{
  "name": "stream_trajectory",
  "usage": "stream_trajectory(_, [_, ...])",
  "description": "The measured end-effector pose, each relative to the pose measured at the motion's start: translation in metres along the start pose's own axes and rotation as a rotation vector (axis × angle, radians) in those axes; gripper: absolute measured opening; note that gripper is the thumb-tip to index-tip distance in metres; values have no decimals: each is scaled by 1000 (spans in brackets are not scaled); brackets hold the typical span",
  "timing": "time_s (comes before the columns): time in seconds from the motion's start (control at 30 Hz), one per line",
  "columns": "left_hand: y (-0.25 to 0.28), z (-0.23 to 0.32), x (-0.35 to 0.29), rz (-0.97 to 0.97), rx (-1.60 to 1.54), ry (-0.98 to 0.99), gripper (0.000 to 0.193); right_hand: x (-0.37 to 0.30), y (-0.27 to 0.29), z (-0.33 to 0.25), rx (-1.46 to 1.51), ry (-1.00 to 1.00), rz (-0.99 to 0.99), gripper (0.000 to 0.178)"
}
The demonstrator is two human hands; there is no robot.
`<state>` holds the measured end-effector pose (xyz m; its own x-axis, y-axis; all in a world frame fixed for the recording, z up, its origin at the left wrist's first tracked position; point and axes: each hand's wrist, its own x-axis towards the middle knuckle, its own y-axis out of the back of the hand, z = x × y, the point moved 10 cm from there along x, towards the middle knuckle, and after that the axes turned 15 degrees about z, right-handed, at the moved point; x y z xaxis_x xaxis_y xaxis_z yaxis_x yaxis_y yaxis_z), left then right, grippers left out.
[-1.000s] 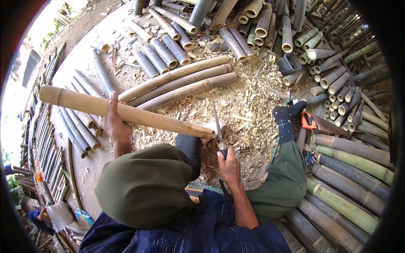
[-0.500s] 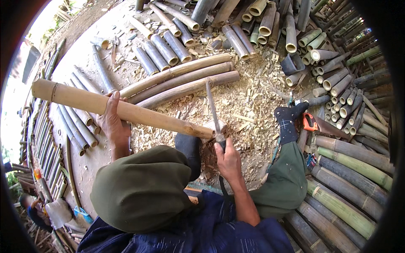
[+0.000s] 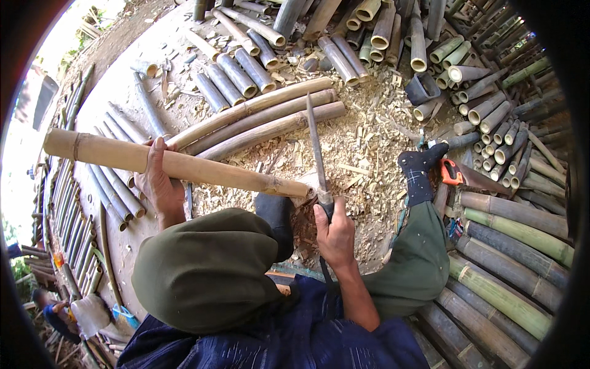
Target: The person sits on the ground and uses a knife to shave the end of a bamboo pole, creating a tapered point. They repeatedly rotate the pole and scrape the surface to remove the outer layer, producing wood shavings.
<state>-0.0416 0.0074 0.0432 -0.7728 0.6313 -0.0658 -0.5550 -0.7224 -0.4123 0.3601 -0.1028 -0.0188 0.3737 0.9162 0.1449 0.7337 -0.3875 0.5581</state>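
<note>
A long, pale bamboo pole [image 3: 203, 167] slants across in front of me, its far-left end raised higher in the picture and its right end beside the knife. My left hand [image 3: 161, 181] is wrapped round the pole left of its middle, the thumb lying over the top. In my right hand [image 3: 335, 234] is the dark handle of a knife [image 3: 316, 144] with a long, narrow blade pointing away from me. The knife's lower part is right by the pole's right end; whether they touch I cannot tell. A pale chopping block, mostly hidden, shows behind that end.
Wood chips [image 3: 362, 160] cover the ground. Beyond the pole lie three long bamboo poles [image 3: 270, 129]. Cut bamboo tubes [image 3: 246, 71] lie farther back, with more stacked at right. An orange-handled saw [image 3: 452, 173] rests near my right foot [image 3: 420, 175]. A person [image 3: 58, 313] is at lower left.
The pole's left end has dropped a little, and my left hand has lowered with it. The knife blade has risen slightly and my right hand has turned a little.
</note>
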Motion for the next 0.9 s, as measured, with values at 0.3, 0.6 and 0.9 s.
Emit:
stream_trajectory(0.3, [-6,-4,-10,-68,-2,75,40,-22,-48,94,-295,-105,-187,35])
stream_trajectory(0.6, [-10,-7,-14,-308,-56,150,40,-37,-58,107,-323,-203,-182,37])
stream_trajectory(0.9, [11,3,-12,97,-17,81,38,-1,15,-21,52,-48,3,33])
